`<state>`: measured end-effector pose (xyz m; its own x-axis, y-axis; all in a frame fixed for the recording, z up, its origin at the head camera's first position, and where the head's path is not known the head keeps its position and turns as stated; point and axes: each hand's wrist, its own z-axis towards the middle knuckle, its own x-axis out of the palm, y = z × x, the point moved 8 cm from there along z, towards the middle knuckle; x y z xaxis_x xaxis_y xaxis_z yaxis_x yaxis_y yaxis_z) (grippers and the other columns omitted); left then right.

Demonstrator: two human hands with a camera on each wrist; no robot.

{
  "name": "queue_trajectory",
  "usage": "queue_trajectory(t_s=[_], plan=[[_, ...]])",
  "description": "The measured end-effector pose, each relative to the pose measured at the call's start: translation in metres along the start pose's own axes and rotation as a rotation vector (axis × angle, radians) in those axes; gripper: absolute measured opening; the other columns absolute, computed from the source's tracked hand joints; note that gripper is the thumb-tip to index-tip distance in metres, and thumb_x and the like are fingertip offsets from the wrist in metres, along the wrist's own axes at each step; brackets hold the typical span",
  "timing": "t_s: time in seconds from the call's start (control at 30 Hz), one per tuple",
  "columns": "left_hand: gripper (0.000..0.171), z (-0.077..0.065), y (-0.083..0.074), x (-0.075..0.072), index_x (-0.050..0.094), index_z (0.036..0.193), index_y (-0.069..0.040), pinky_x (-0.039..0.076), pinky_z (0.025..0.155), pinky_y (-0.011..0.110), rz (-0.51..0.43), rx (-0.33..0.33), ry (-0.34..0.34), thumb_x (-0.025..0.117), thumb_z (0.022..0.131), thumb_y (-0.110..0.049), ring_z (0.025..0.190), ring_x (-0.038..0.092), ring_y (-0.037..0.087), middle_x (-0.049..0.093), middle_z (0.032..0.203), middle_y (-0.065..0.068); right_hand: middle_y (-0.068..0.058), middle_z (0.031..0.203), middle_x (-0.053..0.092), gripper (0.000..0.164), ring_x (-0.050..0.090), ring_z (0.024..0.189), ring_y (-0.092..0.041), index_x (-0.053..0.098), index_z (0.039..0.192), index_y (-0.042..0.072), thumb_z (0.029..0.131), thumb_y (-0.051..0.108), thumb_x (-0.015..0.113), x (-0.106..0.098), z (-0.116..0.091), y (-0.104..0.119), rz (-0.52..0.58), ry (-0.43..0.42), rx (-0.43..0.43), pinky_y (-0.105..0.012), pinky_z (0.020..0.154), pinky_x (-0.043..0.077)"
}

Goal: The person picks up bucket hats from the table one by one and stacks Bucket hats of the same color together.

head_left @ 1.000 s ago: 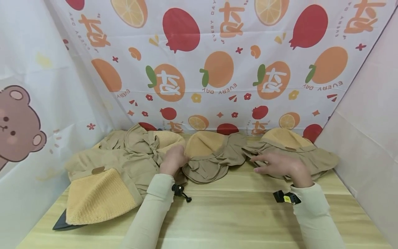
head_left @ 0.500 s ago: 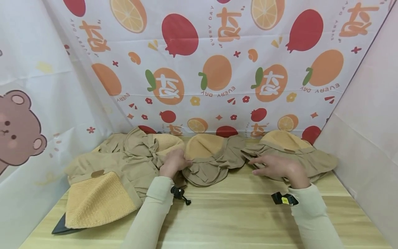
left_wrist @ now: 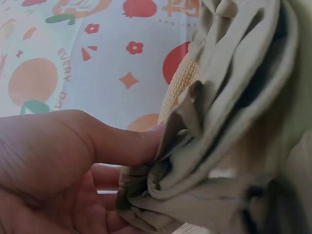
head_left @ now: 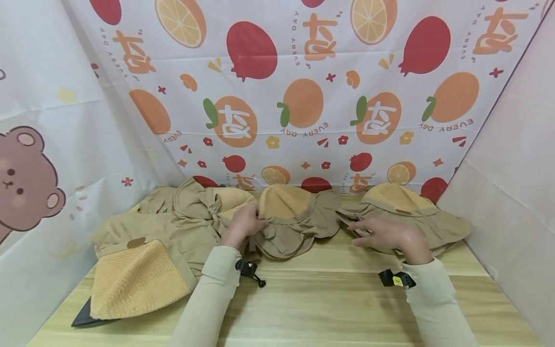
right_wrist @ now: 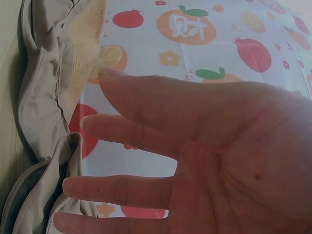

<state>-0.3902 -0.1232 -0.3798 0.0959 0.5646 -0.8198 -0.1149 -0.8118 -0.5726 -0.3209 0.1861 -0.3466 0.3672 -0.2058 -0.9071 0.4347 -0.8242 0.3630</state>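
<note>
A sun hat with a yellow woven crown and khaki cloth brim, the middle hat (head_left: 284, 205), lies at the back of the table. My left hand (head_left: 243, 224) is at its left edge. In the left wrist view, thumb and fingers pinch folded khaki brim cloth (left_wrist: 183, 168). My right hand (head_left: 388, 233) is held with fingers spread in front of the right hat (head_left: 399, 197), a similar one. The right wrist view shows nothing in the palm, with the fingertips (right_wrist: 73, 187) close to khaki cloth (right_wrist: 44, 97).
More such hats are piled at the left, one with its woven crown (head_left: 138, 282) toward me and a dark brim (head_left: 88, 315) under it. A fruit-printed curtain (head_left: 303, 101) stands behind the wooden table (head_left: 321, 303), with pale sheets on both sides.
The head view has tilted slightly up. The middle hat's right side has drawn a little to the left, while both hands stay nearly in place.
</note>
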Motion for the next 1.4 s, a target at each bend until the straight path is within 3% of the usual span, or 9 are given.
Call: queue_trajectory(t_s=[0.2,0.33,0.4,0.47,0.57,0.63,1.0,1.17,1.4], plan=[[0.017,-0.006,0.001,-0.011,0.063,0.093,-0.004,0.039,0.064,0.032,0.068,-0.012,0.026,0.073,0.095,-0.017,0.074,0.051,0.021,0.060,0.090,0.011,-0.016,0.147,0.060,0.051,0.052,0.139,-0.039,0.061,0.144,0.009,0.101,0.036,0.066,0.002,0.001,-0.001,-0.006,0.003,0.004,-0.056,0.110,0.046],[0.027,-0.010,-0.002,-0.018,0.051,0.082,-0.006,0.034,0.061,0.030,0.095,0.000,0.034,0.070,0.097,-0.015,0.066,0.042,0.018,0.045,0.077,0.006,-0.017,0.146,0.060,0.050,0.053,0.139,-0.040,0.061,0.144,0.008,0.101,0.034,0.066,0.004,0.002,-0.001,-0.016,0.009,0.001,-0.056,0.109,0.046],[0.023,-0.011,-0.005,-0.023,0.053,0.085,-0.003,0.036,0.062,0.030,0.114,0.009,0.029,0.069,0.098,-0.014,0.066,0.045,0.018,0.050,0.078,0.009,-0.018,0.146,0.060,0.049,0.053,0.139,-0.040,0.060,0.144,0.007,0.101,0.032,0.066,0.004,0.003,-0.001,-0.017,0.011,-0.004,-0.056,0.109,0.046],[0.015,-0.013,-0.005,-0.028,0.062,0.100,0.001,0.042,0.065,0.032,0.124,-0.005,0.030,0.068,0.098,-0.014,0.073,0.052,0.021,0.062,0.090,0.015,-0.019,0.147,0.060,0.049,0.052,0.139,-0.040,0.060,0.144,0.007,0.102,0.031,0.065,0.004,0.005,-0.001,-0.017,0.011,-0.008,-0.056,0.109,0.046],[0.035,-0.016,-0.003,-0.032,0.063,0.132,-0.001,0.049,0.073,0.037,0.132,-0.037,0.032,0.066,0.100,-0.014,0.089,0.062,0.025,0.068,0.121,0.020,-0.019,0.146,0.060,0.049,0.052,0.139,-0.041,0.061,0.143,0.006,0.102,0.031,0.065,0.004,0.006,0.000,-0.017,0.018,-0.020,-0.057,0.109,0.046],[0.039,-0.018,-0.001,-0.035,0.061,0.138,-0.004,0.050,0.075,0.038,0.133,-0.057,0.029,0.065,0.100,-0.014,0.093,0.062,0.026,0.068,0.126,0.019,-0.019,0.146,0.060,0.049,0.052,0.139,-0.041,0.061,0.142,0.006,0.102,0.031,0.066,0.004,0.007,0.001,-0.016,0.024,-0.022,-0.057,0.110,0.046],[0.020,-0.026,-0.010,-0.050,0.069,0.117,-0.008,0.045,0.072,0.042,0.169,-0.047,-0.080,0.062,0.099,-0.009,0.083,0.059,0.029,0.071,0.108,0.016,-0.015,0.142,0.064,0.049,0.058,0.132,-0.036,0.062,0.141,0.006,0.101,0.034,0.066,0.006,0.006,0.001,-0.032,0.025,-0.020,-0.054,0.106,0.049],[0.022,-0.030,-0.011,-0.056,0.068,0.119,-0.009,0.043,0.075,0.046,0.205,-0.065,-0.080,0.059,0.099,-0.006,0.080,0.057,0.029,0.071,0.106,0.016,-0.018,0.145,0.062,0.049,0.055,0.135,-0.039,0.062,0.142,0.006,0.100,0.033,0.067,0.010,0.007,0.002,-0.011,0.040,-0.017,-0.056,0.108,0.047],[0.024,-0.035,-0.014,-0.062,0.067,0.121,-0.007,0.048,0.077,0.048,0.207,-0.036,-0.117,0.060,0.098,-0.004,0.089,0.062,0.034,0.071,0.115,0.019,-0.019,0.145,0.061,0.050,0.053,0.138,-0.041,0.061,0.142,0.005,0.100,0.031,0.068,0.011,0.006,0.006,0.011,0.054,-0.007,-0.058,0.110,0.045]])
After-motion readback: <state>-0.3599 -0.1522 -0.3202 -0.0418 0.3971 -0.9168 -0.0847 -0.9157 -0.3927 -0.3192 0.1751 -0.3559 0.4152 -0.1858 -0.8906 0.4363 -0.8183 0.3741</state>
